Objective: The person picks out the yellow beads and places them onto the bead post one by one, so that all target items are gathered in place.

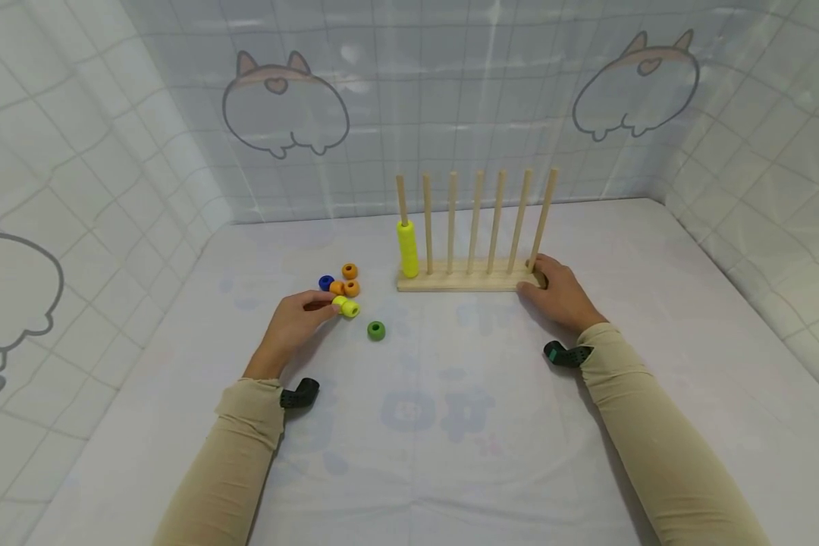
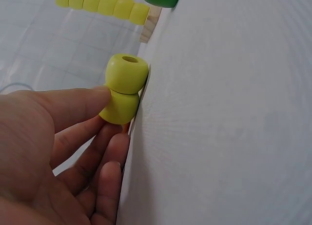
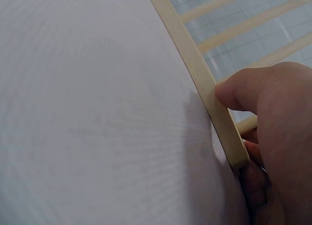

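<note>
A wooden rack (image 1: 464, 283) with several upright pegs stands mid-table; a stack of yellow beads (image 1: 407, 249) fills the lower half of its leftmost peg. My right hand (image 1: 541, 277) grips the right end of the rack's base (image 3: 195, 64), thumb on the front edge and fingers behind. Left of the rack my left hand (image 1: 329, 303) pinches the nearer of two touching yellow beads (image 1: 346, 305) lying on the table. In the left wrist view my thumb presses that yellow bead (image 2: 119, 108), with the second yellow bead (image 2: 126, 72) against it.
Loose beads lie by my left hand: a blue one (image 1: 325, 282), three orange ones (image 1: 349, 271) and a green one (image 1: 376, 331) nearer me. The white cloth table (image 1: 416, 425) is walled by tiled sheeting at the back and both sides.
</note>
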A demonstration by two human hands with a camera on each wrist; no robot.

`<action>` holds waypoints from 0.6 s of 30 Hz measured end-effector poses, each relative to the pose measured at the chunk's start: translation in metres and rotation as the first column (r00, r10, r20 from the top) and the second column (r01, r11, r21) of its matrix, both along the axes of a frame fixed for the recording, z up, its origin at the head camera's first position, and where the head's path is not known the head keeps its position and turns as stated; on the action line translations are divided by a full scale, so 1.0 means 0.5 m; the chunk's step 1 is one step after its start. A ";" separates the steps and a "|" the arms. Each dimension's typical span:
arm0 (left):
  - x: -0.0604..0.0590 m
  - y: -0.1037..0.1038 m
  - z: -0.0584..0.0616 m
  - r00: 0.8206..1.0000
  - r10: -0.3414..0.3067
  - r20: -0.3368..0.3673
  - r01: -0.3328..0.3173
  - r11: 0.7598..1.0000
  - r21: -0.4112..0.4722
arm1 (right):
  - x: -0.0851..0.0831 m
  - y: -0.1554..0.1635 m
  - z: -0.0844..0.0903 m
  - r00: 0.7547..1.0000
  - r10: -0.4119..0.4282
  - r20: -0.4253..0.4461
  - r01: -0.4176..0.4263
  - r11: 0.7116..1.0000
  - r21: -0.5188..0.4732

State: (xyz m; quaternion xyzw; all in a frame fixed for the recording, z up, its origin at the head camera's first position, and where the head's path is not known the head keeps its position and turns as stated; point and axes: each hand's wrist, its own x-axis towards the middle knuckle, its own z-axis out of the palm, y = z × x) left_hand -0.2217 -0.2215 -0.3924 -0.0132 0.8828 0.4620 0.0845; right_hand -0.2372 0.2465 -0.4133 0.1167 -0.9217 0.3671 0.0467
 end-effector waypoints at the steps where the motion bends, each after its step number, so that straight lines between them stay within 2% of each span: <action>1: 0.000 0.000 -0.001 1.000 0.002 0.001 -0.002 1.000 0.002 | 0.000 0.000 0.000 1.000 -0.001 0.000 0.001 1.000 -0.001; 18: 0.007 0.000 -0.002 1.000 0.012 -0.014 -0.012 1.000 -0.002 | 0.002 0.000 0.000 1.000 -0.002 0.005 0.002 1.000 -0.010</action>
